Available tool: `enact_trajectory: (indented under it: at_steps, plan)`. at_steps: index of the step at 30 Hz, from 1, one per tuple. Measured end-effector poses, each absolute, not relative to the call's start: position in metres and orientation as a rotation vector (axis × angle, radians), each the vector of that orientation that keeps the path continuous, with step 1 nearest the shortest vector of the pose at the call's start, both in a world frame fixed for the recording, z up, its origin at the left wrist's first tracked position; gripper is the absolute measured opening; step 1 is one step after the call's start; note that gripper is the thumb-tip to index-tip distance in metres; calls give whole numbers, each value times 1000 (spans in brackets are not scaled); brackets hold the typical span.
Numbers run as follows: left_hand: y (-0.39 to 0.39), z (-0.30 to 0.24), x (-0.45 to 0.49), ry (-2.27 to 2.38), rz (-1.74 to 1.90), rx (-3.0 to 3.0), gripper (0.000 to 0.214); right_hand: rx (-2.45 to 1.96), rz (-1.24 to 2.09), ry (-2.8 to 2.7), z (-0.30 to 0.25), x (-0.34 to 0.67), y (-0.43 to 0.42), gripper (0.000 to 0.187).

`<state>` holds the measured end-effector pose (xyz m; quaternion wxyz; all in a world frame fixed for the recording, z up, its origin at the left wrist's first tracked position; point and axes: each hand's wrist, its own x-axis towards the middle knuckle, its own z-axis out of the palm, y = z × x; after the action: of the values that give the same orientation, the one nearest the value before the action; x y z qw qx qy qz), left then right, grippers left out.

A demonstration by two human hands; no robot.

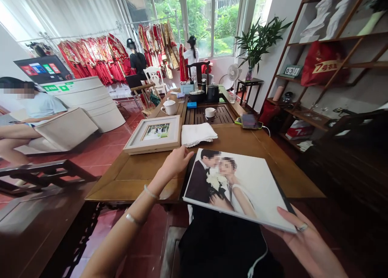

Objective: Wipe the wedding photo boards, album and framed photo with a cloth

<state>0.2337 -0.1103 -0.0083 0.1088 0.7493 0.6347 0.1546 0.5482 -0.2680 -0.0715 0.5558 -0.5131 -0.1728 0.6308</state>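
A wedding photo album (254, 181) with a couple on its white cover is tilted over the table's near edge. My right hand (298, 229) grips its lower right corner, thumb on the cover and the other fingers underneath. At the upper left, my left hand (178, 160) has its fingers bent together on a dark edge that shows from behind the album; its fingertips are partly hidden. Just beyond that hand lies a light wooden picture frame (178, 134) holding a small photo. A folded white cloth (198, 133) rests beside the frame.
The wooden table (133, 186) carries a lidded white cup (169, 106), a small cup (209, 112) on a tea tray, and phones (250, 121) with a cable. A seated person (45, 102) is at left; two people stand by red garments. Shelves line the right.
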Motion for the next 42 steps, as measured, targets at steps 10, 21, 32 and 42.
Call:
enact_trajectory:
  at_steps: [10,21,32,42]
  plan:
    - [0,1,274,1896,577,2415,23,-1248,1413,-353,-66,571,-254,48]
    - [-157,60,208,1953,1135,2538,26,-1232,1428,-423,-52,583,-190,17]
    - [-245,-22,158,2065,809,2918,29,-1074,1548,-576,-50,562,-102,17]
    - [-234,-41,145,2133,624,2960,37,-1038,1580,-559,-61,527,-43,18]
